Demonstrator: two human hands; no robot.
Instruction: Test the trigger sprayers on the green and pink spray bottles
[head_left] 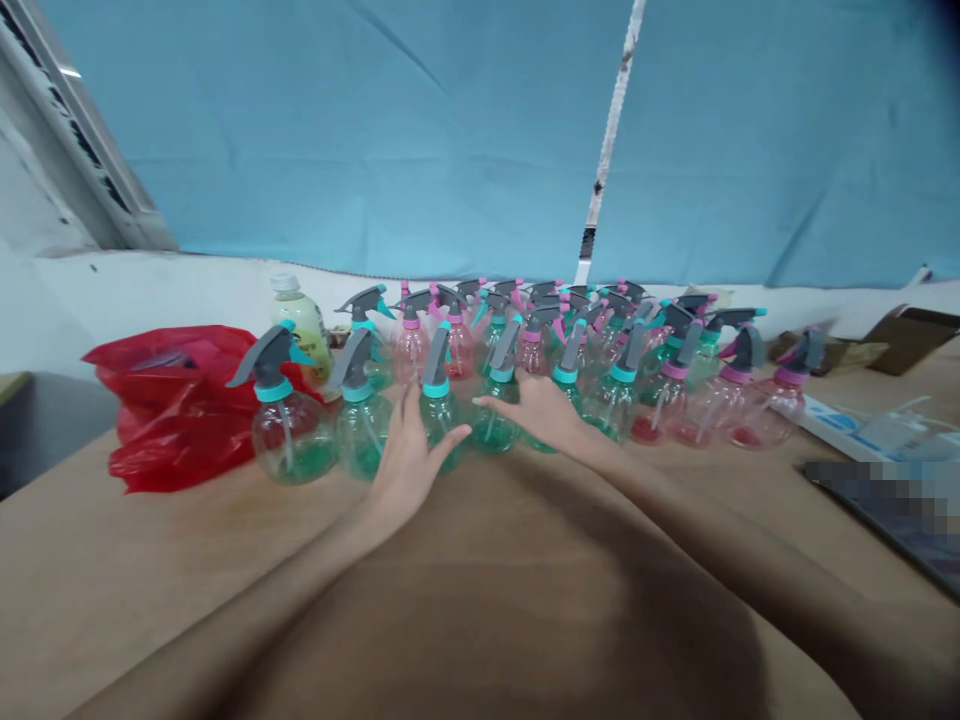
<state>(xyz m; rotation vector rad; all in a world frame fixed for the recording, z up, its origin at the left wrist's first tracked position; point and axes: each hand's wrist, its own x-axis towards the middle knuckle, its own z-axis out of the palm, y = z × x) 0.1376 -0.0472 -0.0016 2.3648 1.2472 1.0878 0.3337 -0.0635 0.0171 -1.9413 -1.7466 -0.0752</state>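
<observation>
Rows of round, clear spray bottles stand upright on the table, some green with turquoise collars, others pink. My left hand (411, 448) is at the front row with thumb and fingers apart, between one green spray bottle (363, 432) and another green spray bottle (441, 418), seemingly touching the second. My right hand (541, 408) reaches between a green spray bottle (496, 425) and its right-hand neighbour, a green spray bottle (568, 390). Its thumb points left across the first bottle; its other fingers are partly hidden. Several pink spray bottles (761, 415) stand at the right end.
A red plastic bag (184, 400) lies at the left, with a capped drink bottle (304, 320) behind it. On the right are a dark flat device (885, 510), a white and blue box (844, 425) and a brown carton (911, 338). Blue sheeting (450, 140) covers the wall behind.
</observation>
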